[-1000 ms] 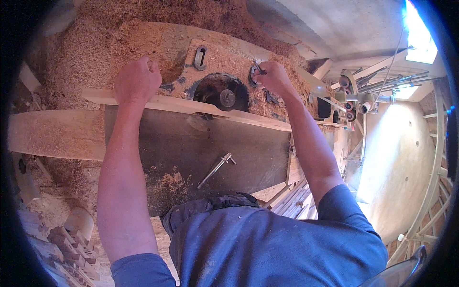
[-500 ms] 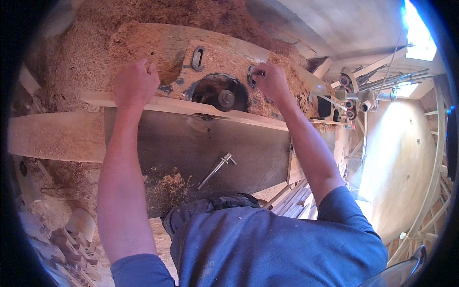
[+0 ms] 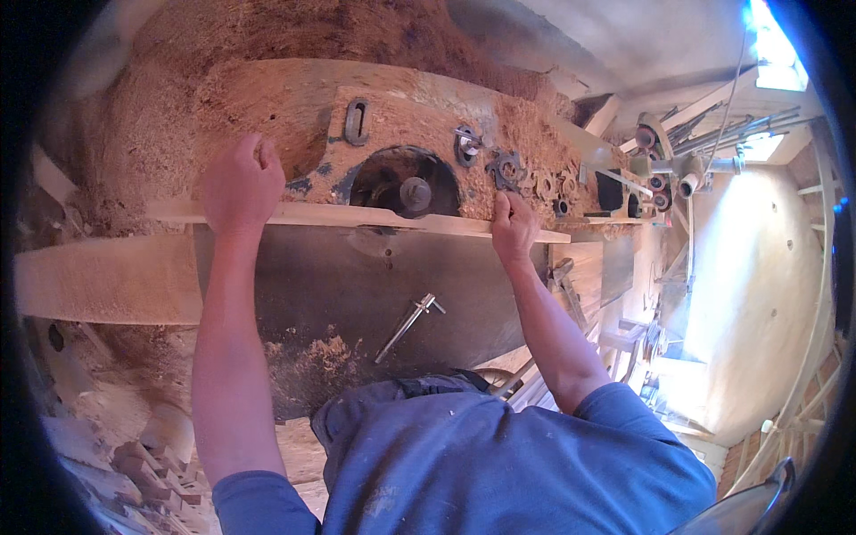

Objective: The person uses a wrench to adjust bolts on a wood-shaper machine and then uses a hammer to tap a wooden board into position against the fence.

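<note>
In the head view, our right hand has come away from the bolt and is now at the right part of the strip. That leaves the bolt free of our fingers and puts both hands, well apart, at the strip. Our left hand stays near its left end, fingers curled, wrist crossing over the wood; we cannot tell whether either hand grips it. The strip runs along the far side of the worktop, in front of the spindle.

The strip is pale, narrow wood, straight but for the lens's bend. The worktop is dark, flat and metallic-looking, with a bright T-ended rod and loose shavings on it. Beyond, the spindle sits in a rounded opening, and coarse reddish-brown chips lie around a dark slotted plate.
</note>
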`<move>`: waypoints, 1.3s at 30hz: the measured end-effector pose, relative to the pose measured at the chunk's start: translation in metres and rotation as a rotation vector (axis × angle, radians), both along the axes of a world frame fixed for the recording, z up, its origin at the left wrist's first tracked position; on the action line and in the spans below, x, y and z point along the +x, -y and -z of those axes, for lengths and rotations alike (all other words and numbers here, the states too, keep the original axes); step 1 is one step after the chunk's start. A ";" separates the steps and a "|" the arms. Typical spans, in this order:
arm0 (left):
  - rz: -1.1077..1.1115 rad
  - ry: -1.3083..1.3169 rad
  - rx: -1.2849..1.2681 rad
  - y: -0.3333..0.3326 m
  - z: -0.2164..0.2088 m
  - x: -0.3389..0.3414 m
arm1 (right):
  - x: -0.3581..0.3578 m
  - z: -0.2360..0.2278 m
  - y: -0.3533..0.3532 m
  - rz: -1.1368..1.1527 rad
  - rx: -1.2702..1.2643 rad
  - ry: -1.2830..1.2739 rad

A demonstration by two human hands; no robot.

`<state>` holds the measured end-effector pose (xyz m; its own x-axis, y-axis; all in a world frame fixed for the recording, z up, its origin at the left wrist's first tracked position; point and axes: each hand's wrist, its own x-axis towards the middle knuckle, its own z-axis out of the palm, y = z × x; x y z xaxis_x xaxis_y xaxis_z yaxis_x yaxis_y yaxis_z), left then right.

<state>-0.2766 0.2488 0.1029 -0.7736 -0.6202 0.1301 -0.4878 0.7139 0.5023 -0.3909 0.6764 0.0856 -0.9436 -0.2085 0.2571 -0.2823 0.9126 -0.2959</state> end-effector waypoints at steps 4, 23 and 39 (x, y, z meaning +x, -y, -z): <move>-0.044 -0.007 0.045 -0.007 -0.009 0.000 | 0.006 -0.008 0.016 0.028 -0.033 -0.073; 0.953 0.457 -0.249 -0.219 -0.082 -0.191 | 0.007 -0.010 0.017 0.057 -0.159 -0.204; 0.461 -0.032 0.074 -0.097 -0.216 -0.134 | 0.010 -0.006 0.011 0.116 -0.069 -0.047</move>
